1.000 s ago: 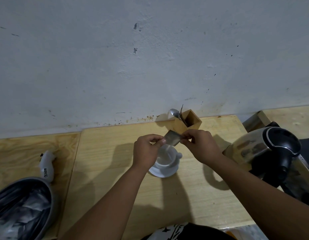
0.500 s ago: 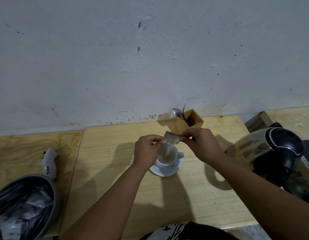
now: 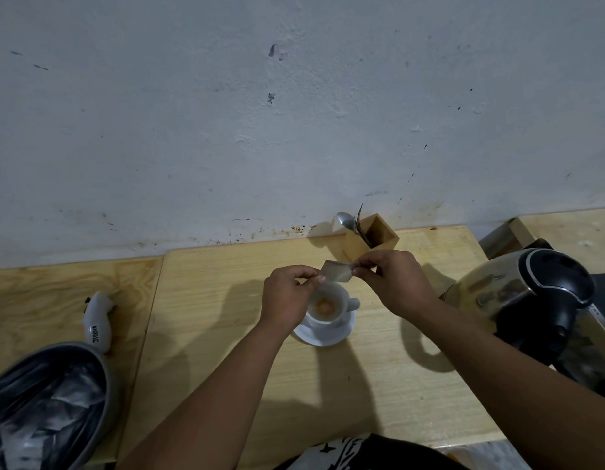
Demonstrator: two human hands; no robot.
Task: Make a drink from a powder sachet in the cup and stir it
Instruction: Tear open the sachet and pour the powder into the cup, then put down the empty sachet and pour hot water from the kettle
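Note:
A white cup [image 3: 332, 315] stands on a white saucer [image 3: 328, 335] in the middle of the wooden table [image 3: 226, 317]. A small heap of brown powder [image 3: 324, 305] lies in the cup's bottom. Just above the cup's far rim I hold a silvery sachet [image 3: 335, 271] stretched between both hands. My left hand [image 3: 287, 296] pinches its left end, my right hand [image 3: 392, 283] pinches its right end. The left hand covers part of the cup's left rim.
A wooden holder [image 3: 375, 237] with a spoon [image 3: 346, 221] stands against the wall behind the cup. A steel and black kettle [image 3: 528, 296] sits at the right. At the left lie a white handheld tool [image 3: 98, 322] and a grey bin [image 3: 46, 405] with wrappers.
The sachet has tipped flatter and lower over the cup, and brown powder now shows in the cup's bottom where it looked white a second ago.

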